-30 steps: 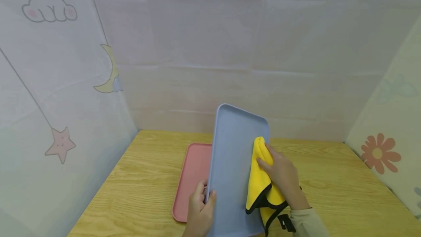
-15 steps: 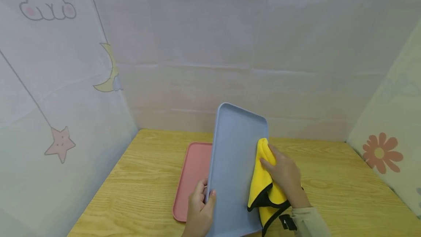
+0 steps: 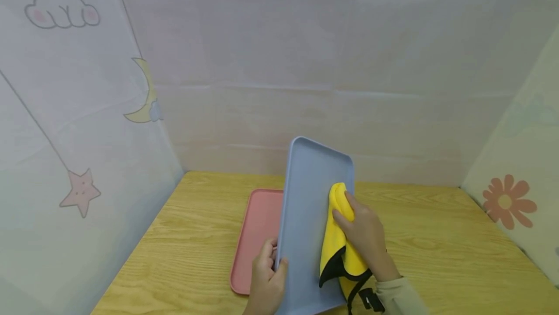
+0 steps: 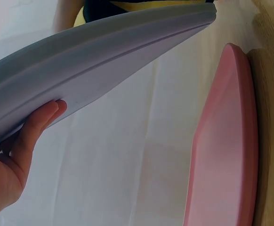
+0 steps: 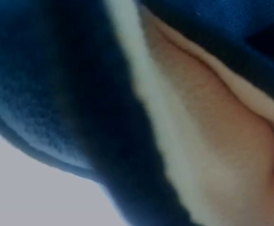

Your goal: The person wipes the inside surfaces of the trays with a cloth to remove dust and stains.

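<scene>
Lower centre, we note the right hand (image 3: 364, 235), gripping the cloth (image 3: 334, 240), shifts frame-left over the blue tray (image 3: 305, 208), apparently wiping; the left hand (image 3: 267, 278) grips the tray.

Shows, close and blurred, a fuzzy dark blue cloth (image 5: 28, 89) at left, crossed diagonally by a darker band (image 5: 113, 113). Shows right of it a pale strip (image 5: 151, 94), then creased skin of the right hand (image 5: 217, 127), below more dark blue fabric (image 5: 231, 23). Includes a pale grey surface (image 5: 28, 188) at lower left.

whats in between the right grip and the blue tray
The yellow cloth with black edging, held by the right grip, lies between it and the blue tray; the head view shows this.
</scene>
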`<state>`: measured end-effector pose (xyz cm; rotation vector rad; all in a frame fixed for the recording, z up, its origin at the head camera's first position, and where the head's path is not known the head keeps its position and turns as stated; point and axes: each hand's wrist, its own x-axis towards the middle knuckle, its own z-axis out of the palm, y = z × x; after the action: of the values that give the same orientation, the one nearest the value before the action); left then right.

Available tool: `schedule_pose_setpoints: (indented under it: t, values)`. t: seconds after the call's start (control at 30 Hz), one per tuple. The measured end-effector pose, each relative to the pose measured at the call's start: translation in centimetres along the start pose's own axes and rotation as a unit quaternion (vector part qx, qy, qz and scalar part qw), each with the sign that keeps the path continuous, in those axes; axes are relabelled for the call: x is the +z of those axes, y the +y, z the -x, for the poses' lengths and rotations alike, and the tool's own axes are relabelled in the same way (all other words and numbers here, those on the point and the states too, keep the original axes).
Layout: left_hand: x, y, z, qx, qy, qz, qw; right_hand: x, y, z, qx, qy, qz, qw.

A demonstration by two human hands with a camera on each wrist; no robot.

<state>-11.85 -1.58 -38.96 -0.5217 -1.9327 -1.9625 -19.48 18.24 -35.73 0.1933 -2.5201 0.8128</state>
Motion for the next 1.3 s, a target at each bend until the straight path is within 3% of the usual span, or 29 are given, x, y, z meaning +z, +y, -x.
schedule_pose_setpoints:
  t: [0.4, 0.73, 1.07, 1.3]
  values:
    - [0.2, 0.1, 0.0, 0.015, -0.003, -0.013, 0.9998, 0.2, -3.9, 0.6, -0.082, 0.042, -0.062, 0.994]
    - [0.4, -0.3, 0.0, 0.043, 0.004, -0.022, 0.9988, 0.5, -6.1, 1.0, -0.106, 0.039, -0.080, 0.990]
    - [0.4, -0.4, -0.1, -0.004, 0.000, -0.015, 0.9999, 0.7, -7.4, 1.3, -0.142, 0.045, -0.097, 0.984]
    - [0.4, -0.6, 0.0, 0.000, 0.001, -0.012, 0.9999, 0.9, -8.0, 1.6, -0.173, 0.056, -0.097, 0.979]
